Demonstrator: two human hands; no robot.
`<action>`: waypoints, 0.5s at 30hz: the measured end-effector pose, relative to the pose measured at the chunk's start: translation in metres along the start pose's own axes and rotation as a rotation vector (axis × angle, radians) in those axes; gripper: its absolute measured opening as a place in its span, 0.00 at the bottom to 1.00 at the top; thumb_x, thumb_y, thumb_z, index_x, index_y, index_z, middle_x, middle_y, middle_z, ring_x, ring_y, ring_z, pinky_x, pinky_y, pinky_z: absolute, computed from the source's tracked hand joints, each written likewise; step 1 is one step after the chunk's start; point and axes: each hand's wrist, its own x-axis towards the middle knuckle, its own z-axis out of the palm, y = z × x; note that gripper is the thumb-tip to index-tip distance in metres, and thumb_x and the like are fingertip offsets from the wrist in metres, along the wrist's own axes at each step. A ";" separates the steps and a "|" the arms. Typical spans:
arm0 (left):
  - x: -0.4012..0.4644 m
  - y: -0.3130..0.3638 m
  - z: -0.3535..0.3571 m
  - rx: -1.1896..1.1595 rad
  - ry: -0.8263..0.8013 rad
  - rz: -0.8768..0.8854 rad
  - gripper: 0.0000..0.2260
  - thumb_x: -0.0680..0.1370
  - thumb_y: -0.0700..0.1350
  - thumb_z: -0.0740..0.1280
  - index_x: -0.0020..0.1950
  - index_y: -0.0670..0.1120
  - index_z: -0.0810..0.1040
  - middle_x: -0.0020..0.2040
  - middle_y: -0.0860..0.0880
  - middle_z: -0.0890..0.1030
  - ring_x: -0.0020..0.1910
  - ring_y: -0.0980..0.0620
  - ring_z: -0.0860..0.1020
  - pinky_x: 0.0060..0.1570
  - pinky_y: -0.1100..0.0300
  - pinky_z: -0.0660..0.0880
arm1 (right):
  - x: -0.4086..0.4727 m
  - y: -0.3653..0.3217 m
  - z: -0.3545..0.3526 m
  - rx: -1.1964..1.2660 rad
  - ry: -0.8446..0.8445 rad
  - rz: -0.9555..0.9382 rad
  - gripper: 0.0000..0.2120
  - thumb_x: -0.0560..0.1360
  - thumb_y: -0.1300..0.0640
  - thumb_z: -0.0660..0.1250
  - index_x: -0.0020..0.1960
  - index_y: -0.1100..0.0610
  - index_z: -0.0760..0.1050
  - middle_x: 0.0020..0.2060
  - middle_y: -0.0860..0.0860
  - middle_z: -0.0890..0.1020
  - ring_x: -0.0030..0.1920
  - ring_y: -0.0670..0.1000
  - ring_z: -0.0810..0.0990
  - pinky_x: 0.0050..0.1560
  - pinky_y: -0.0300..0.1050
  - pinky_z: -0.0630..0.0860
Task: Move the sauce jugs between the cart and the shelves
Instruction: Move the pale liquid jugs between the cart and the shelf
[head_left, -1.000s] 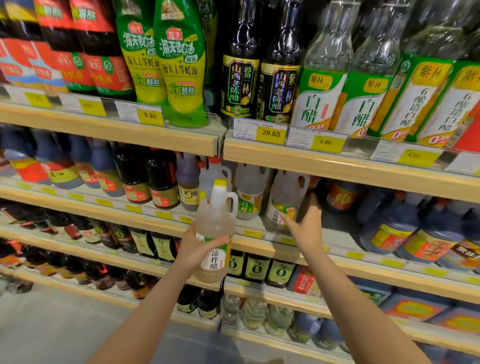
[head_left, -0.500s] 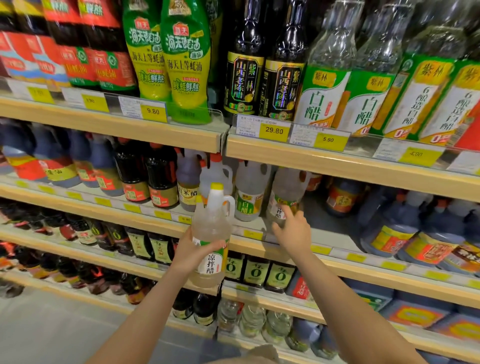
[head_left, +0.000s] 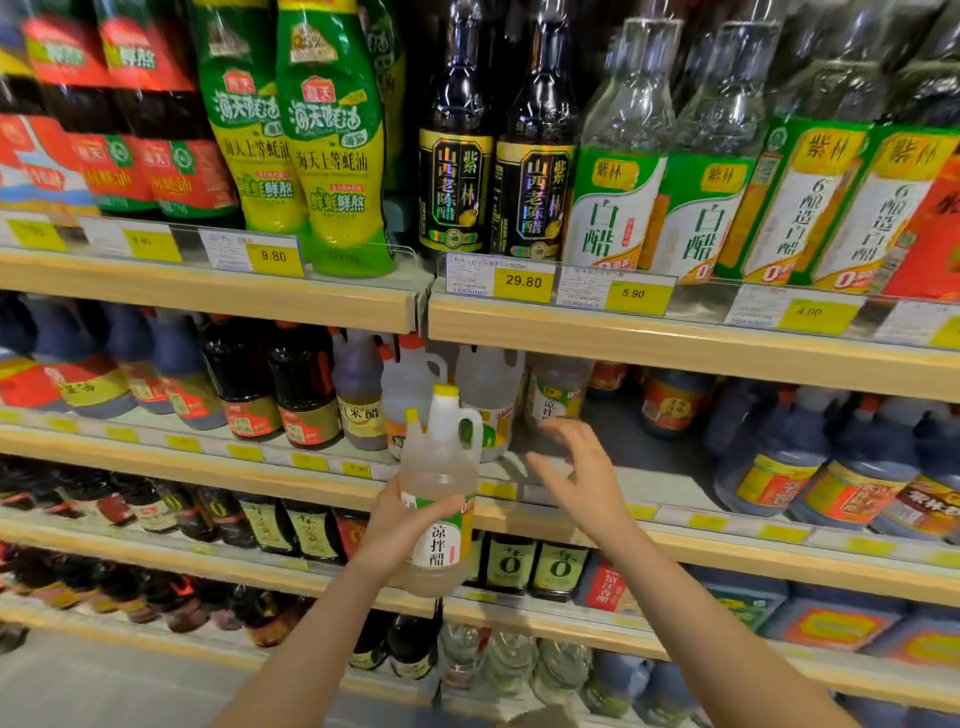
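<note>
Both my forearms (head_left: 291, 670) enter from the lower edge bare, with no sleeve reaching into view. My left hand (head_left: 395, 530) and right hand (head_left: 582, 483) are ungloved; fingers carry no visible rings, wrists no visible watch or band.

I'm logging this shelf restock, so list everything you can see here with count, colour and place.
Clear plastic jug with yellow cap: one, pale liquid, held before the second shelf.
Similar handled jugs: several, pale, second shelf behind it.
Green squeeze bottles: two plain, top shelf left of centre.
Dark glass bottles with black-gold labels: two, top shelf centre.
Clear bottles with green-white labels: about four, top shelf right.
Dark blue jugs: several, second shelf right.
Yellow price tags: many, along shelf edges.
Wooden shelves: at least four tiers.
Left hand: grips the held jug.
Right hand: fingers spread, holding nothing, near the shelf edge.
</note>
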 end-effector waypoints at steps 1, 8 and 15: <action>-0.002 0.001 0.003 0.002 -0.023 -0.011 0.22 0.64 0.47 0.79 0.52 0.59 0.74 0.49 0.58 0.83 0.48 0.58 0.81 0.44 0.60 0.75 | -0.017 -0.012 0.000 0.035 -0.050 -0.049 0.18 0.73 0.42 0.64 0.62 0.43 0.70 0.56 0.40 0.73 0.54 0.43 0.74 0.51 0.38 0.71; -0.018 0.010 0.023 0.115 -0.191 0.027 0.27 0.55 0.53 0.78 0.52 0.59 0.75 0.44 0.61 0.84 0.44 0.63 0.81 0.37 0.71 0.74 | -0.045 -0.058 0.002 0.147 -0.182 0.163 0.24 0.69 0.43 0.70 0.63 0.47 0.72 0.57 0.42 0.77 0.56 0.43 0.74 0.55 0.44 0.73; -0.025 0.008 0.044 0.160 -0.243 0.066 0.28 0.55 0.53 0.77 0.52 0.56 0.74 0.47 0.57 0.82 0.47 0.61 0.80 0.41 0.68 0.73 | -0.064 -0.055 -0.009 0.192 0.096 0.189 0.27 0.63 0.47 0.76 0.55 0.40 0.64 0.50 0.35 0.71 0.50 0.30 0.72 0.42 0.24 0.70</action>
